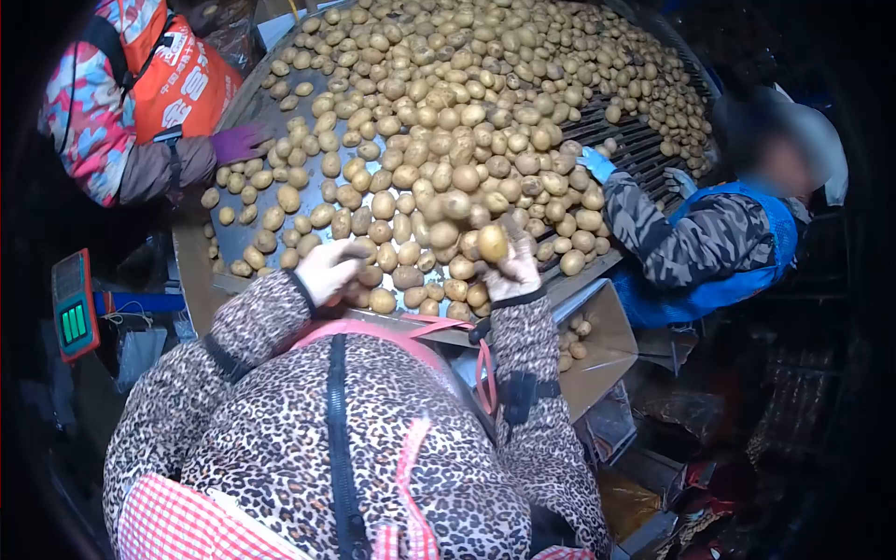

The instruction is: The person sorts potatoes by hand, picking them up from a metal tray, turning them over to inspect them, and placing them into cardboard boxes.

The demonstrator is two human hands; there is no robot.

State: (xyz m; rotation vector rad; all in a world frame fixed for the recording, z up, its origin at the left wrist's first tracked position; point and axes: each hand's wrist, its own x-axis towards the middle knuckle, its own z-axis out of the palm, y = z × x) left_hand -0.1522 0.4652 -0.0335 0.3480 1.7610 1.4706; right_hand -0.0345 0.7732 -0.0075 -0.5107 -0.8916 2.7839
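Many potatoes (462, 149) cover a large sorting table (257, 112) in front of me. Near its front edge, my left hand (331, 272) reaches in among the potatoes, its fingers curled; whatever they may hold is hidden. To the right, my right hand (511, 269) is raised beside a yellowish potato (492, 243), which rests against its fingers. Another potato (442, 234) close by is blurred by motion. Both wrists are in leopard-print sleeves.
A co-worker's purple-gloved hand (241, 144) is at the table's left. Another co-worker's blue-gloved hand (595, 164) is over the slats (644, 154) on the right. A cardboard box (602, 350) with potatoes stands below right. A scale display (75, 306) is at left.
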